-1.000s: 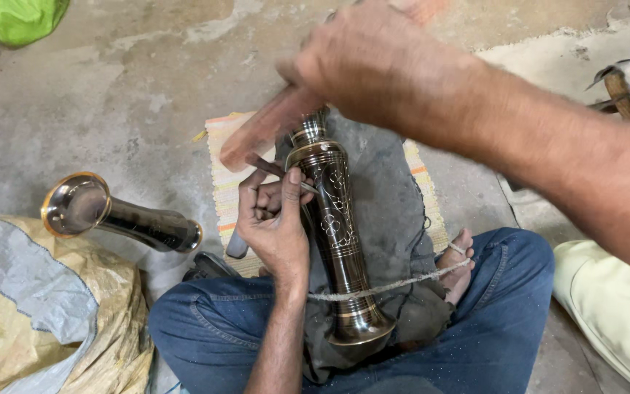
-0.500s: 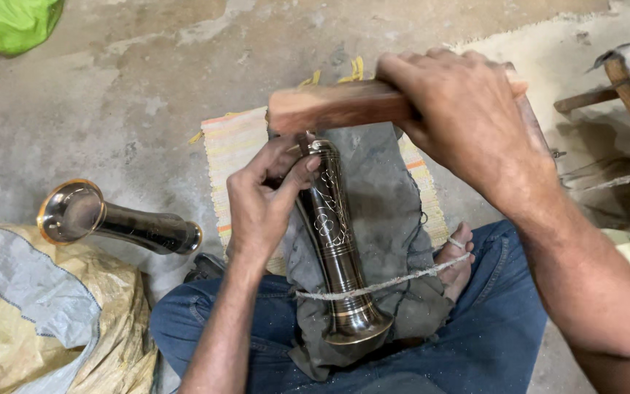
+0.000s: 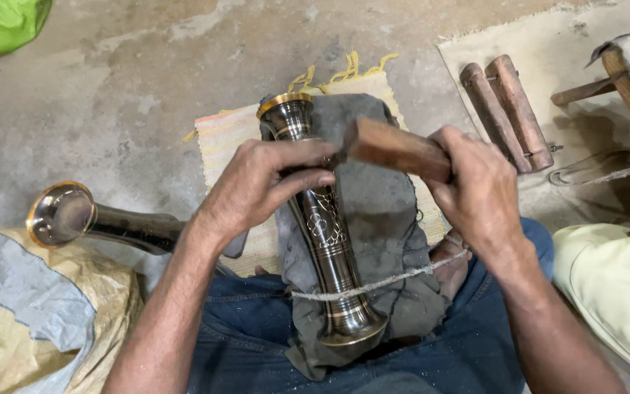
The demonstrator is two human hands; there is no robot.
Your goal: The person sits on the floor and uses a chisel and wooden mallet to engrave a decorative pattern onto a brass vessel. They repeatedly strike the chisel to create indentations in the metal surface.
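Brass vase [image 3: 327, 241], dark and tall with engraved floral work on its body, lies lengthwise on a grey cloth [image 3: 377, 219] over the person's lap, its flared foot toward the knees and its gold-rimmed mouth pointing away onto a pale striped mat [image 3: 224, 138]. A thin cord [image 3: 402, 276] crosses the vase low down and runs toward the bare foot [image 3: 452, 263] on the right. The left hand [image 3: 257, 186] curls over the upper body of the vase, fingers bent and pinched near the neck; whatever small tool they may grip is hidden, so I cannot tell. The right hand [image 3: 475, 190] is clenched around a wooden mallet [image 3: 391, 149], whose blunt end sits just beside the left fingertips and covers part of the vase's neck. Blue jeans [image 3: 249, 343] frame the cloth. To the left, a second brass vase [image 3: 89, 219] rests on the concrete floor [image 3: 111, 87], its base against a yellow and grey sack [image 3: 30, 314]. A green bag [image 3: 1, 22] sits at the top left corner. On a beige mat [image 3: 548, 44] to the right lie two wooden handles [image 3: 504, 109] side by side, and a pale yellow cloth [image 3: 614, 292] lies nearer.
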